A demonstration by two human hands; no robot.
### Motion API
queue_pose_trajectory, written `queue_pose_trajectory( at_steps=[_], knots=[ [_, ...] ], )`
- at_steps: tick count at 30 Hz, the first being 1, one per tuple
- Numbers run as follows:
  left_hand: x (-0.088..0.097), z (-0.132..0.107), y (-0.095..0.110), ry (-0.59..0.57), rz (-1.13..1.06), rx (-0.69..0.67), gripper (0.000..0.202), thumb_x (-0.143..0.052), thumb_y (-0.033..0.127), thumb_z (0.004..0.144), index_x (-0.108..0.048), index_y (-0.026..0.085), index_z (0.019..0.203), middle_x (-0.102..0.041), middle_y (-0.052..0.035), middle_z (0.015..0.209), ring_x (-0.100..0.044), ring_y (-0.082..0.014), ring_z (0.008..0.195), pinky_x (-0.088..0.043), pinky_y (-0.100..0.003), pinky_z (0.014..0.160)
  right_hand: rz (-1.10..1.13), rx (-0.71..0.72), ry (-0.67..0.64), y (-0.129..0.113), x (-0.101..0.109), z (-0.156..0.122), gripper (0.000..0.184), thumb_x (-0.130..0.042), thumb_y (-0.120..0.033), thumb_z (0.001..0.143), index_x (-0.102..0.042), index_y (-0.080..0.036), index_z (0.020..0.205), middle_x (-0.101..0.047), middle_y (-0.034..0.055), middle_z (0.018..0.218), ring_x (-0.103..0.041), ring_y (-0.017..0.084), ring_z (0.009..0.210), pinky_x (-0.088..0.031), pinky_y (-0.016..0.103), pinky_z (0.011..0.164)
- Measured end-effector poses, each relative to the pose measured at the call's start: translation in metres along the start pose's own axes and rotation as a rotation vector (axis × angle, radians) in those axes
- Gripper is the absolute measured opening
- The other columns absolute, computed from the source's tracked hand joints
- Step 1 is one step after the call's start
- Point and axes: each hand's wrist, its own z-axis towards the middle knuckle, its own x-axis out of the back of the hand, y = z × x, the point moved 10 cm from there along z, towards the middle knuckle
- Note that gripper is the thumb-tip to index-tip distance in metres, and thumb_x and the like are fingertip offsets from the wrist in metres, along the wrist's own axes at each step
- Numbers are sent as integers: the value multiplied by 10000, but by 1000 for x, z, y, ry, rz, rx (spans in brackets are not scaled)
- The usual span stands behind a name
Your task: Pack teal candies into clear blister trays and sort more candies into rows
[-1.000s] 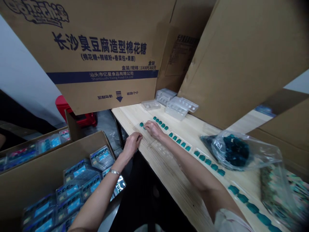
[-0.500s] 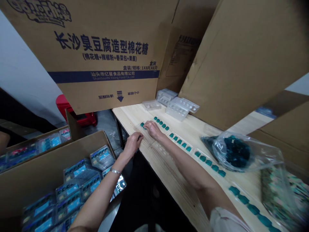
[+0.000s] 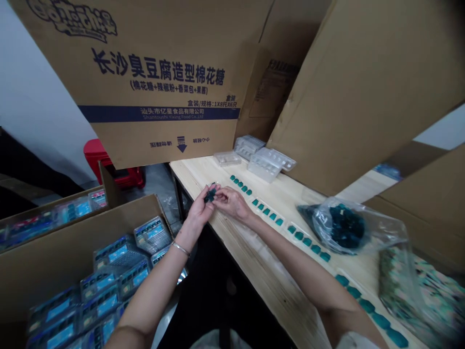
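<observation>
My left hand (image 3: 198, 215) fingers pinch a clump of teal candy pieces (image 3: 209, 195) at center — right hand (image 3: 230, 203) touching it, grip unclear. Rows (image 3: 266, 211) laid along the tabletop (image 3: 254, 261) — more left in the plastic bag (image 3: 378, 225), right.

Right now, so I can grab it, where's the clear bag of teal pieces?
In the head view, the clear bag of teal pieces lies toward the right on the wooden table, just past the row of teal pieces, beyond the right forearm.

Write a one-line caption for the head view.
Left hand and right hand pinch teal pieces over a wooden table beside clear trays.
</observation>
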Motion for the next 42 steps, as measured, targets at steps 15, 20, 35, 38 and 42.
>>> queue_pose_trajectory(
  at_steps=[15,20,35,38,42],
  knots=[
    [-45,-8,-38,6,-13,76,256,-472,348,863,-596,133,799,-642,-88,876,-616,-144,830,-516,-282,758,236,-272,176,29,46,-32,162,-559,-245,739,-654,-170,848,-661,35,783,-595,140,667,-490,270,655],
    [-38,-10,-33,1,11,12,163,-591,311,795,-597,149,812,-603,-26,758,-594,-93,716,-506,-236,699,504,-501,196,59,54,-39,203,-598,-327,696,-632,-153,795,-618,-7,581,-550,112,501,-462,231,517],
    [-60,-29,15,-59,1107,-605,116,-616,280,731,-672,184,764,-672,-30,728,-605,-154,701,-445,-258,679,327,-337,183,43,57,-33,191,-569,-218,694,-673,-158,843,-655,40,745,-605,141,657,-494,266,646],
    [-67,-34,16,-94,1211,-654,114,-609,270,738,-674,181,767,-683,-28,756,-615,-154,710,-447,-255,704,178,-183,181,29,61,-28,209,-534,-162,709,-691,-166,846,-656,61,861,-608,150,772,-484,273,714],
    [-73,-37,17,-121,1298,-668,148,-550,259,782,-671,176,802,-667,-13,714,-602,-135,664,-447,-229,654,152,-142,170,27,61,-26,219,-518,-150,730,-697,-168,854,-661,62,861,-612,150,807,-480,269,742]
  ],
)
